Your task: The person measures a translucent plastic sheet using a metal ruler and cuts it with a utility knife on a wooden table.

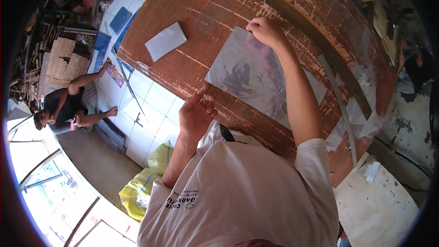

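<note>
A shiny, see-through plastic sheet lies on the worn brown table in front of me. My right hand reaches over it and pinches its far corner, fingers curled in. At the near left corner is my left hand, with thumb and index fingertips closed on the sheet's edge and the other fingers loosely bent. The right forearm hides part of the sheet's right side. A smaller, pale grey rectangular piece rests flat on the table, left of the sheet.
A long dark strip and a narrower metal strip run along the table's right side. Crumpled clear plastic lies by them. A person sits on the floor at left. Yellow sacks stand near my left arm.
</note>
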`<state>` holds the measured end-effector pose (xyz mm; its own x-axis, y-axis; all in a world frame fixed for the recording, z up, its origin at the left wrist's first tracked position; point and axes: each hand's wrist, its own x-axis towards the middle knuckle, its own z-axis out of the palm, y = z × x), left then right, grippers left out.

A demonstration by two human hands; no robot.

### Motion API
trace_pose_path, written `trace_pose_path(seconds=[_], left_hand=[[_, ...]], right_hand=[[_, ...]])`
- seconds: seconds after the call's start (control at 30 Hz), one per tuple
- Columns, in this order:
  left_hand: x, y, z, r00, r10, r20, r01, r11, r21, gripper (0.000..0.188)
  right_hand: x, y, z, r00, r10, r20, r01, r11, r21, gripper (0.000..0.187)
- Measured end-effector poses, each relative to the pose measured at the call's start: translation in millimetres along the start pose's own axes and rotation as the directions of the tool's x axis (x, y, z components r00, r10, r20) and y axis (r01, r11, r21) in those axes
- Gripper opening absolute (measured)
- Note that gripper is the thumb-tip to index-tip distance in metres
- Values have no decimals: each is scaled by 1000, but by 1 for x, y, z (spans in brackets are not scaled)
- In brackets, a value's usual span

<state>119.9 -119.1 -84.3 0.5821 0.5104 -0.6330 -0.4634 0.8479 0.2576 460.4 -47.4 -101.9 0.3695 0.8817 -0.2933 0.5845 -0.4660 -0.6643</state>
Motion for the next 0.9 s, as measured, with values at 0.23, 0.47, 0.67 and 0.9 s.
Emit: trace_pose_path(seconds=[0.23, 0.47, 0.67, 0.9], left_hand=[[5, 2, -3, 998, -42, 53, 43, 999, -23, 45], [8, 3, -4, 997, -55, 57, 58, 997, -50, 43], [9, 2, -5, 997, -58, 49, 60, 997, -55, 42], [8, 1, 0, 999, -38, 14, 39, 998, -53, 46]], right_hand=[[1, 2, 2, 999, 29, 23, -28, 999, -19, 31], [0, -1, 2, 998, 49, 26, -48, 998, -35, 31], [-2, -4, 2, 998, 47, 39, -46, 999, -13, 30], [-3, 3, 4, 999, 39, 7, -40, 998, 51, 29]])
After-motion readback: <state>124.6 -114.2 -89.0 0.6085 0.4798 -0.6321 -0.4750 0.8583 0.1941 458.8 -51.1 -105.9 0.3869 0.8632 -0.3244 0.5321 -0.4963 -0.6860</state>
